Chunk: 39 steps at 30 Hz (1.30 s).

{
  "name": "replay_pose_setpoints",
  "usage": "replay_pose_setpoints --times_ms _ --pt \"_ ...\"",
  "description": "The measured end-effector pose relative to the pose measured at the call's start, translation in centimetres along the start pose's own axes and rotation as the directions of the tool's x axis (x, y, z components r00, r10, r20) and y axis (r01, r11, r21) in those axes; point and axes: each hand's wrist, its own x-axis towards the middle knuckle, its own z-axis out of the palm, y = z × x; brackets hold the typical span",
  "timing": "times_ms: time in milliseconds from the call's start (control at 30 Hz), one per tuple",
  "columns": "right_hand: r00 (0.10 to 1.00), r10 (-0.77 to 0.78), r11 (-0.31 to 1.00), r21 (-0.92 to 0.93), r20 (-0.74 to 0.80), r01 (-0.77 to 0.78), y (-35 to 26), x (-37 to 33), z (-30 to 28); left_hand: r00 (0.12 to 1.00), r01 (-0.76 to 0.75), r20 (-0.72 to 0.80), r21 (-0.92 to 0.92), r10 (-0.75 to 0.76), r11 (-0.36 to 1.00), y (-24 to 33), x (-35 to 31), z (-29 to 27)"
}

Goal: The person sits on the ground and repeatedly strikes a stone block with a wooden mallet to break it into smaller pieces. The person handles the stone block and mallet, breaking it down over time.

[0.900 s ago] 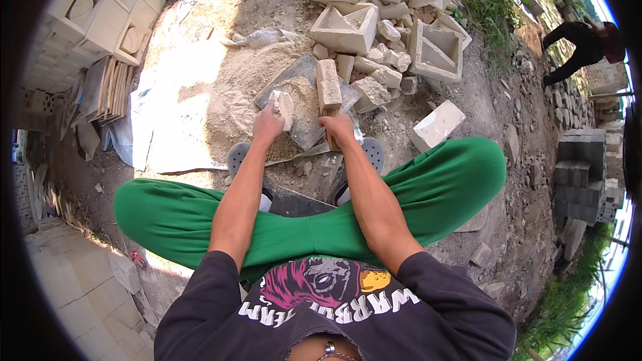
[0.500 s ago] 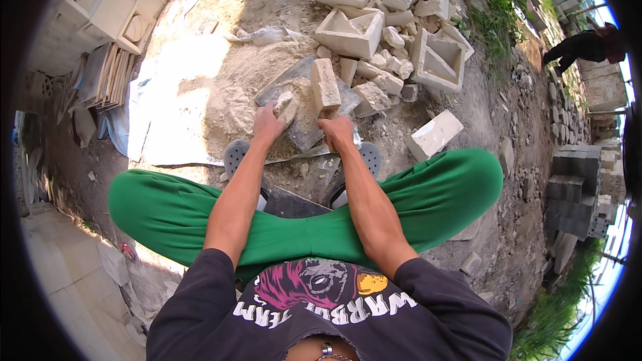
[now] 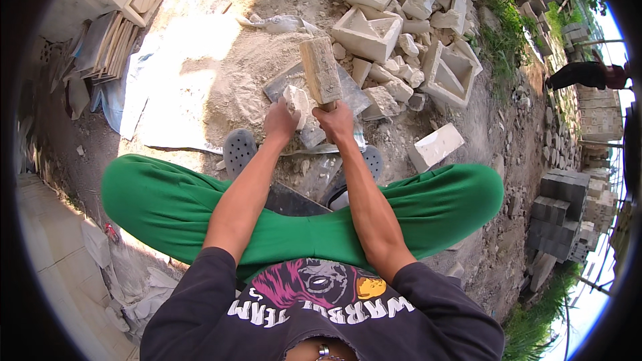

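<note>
Gripped by its short handle, a wooden mallet (image 3: pixel 321 70) with a blocky, dusty head is in my right hand (image 3: pixel 334 121). My left hand (image 3: pixel 281 120) is closed round a pale broken chunk of block (image 3: pixel 297 101), just left of the mallet. Both are above a dark flat slab (image 3: pixel 356 89) dusted with pale powder, which lies on the ground between and beyond my feet. The mallet head covers part of the slab. Crushed pale powder (image 3: pixel 231 93) is heaped to the slab's left.
Broken block pieces and hollow moulded blocks (image 3: pixel 368 32) are piled beyond the slab on the right. A whole pale block (image 3: pixel 436 147) lies near my right knee. Stacked boards (image 3: pixel 110 47) stand at far left, grey blocks (image 3: pixel 560 207) at right. Another person (image 3: pixel 588 76) is at far right.
The mallet head has risen and swung left, tilting toward the chunk. My left hand and the chunk have shifted slightly right. The whole view has turned a little.
</note>
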Motion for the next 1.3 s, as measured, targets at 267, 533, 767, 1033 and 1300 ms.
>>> replay_pose_setpoints --times_ms 267,533,767,1033,1300 --pt "0.934 0.323 0.931 -0.229 0.154 -0.284 2.4 0.6 0.8 0.998 0.016 0.062 -0.022 -0.015 1.0 0.2 -0.5 -0.2" --pt "0.996 0.086 0.99 -0.111 0.004 -0.085 -1.8 -0.5 -0.2 1.0 0.014 0.006 -0.065 -0.013 0.998 -0.5 -1.1 0.2" --pt "0.999 0.008 0.947 -0.321 0.044 0.007 6.4 0.0 2.2 0.998 0.02 0.066 -0.058 -0.017 0.998 0.1 -0.7 0.0" --pt "0.998 0.053 0.984 -0.166 -0.028 -0.057 -2.2 -0.7 -0.2 0.997 -0.066 0.031 -0.046 0.068 0.997 -1.5 -0.7 0.5" --pt "0.996 0.071 0.891 -0.452 0.055 -0.038 2.4 -0.6 1.7 0.998 -0.038 0.054 -0.067 0.042 0.997 -0.5 -0.6 0.3"
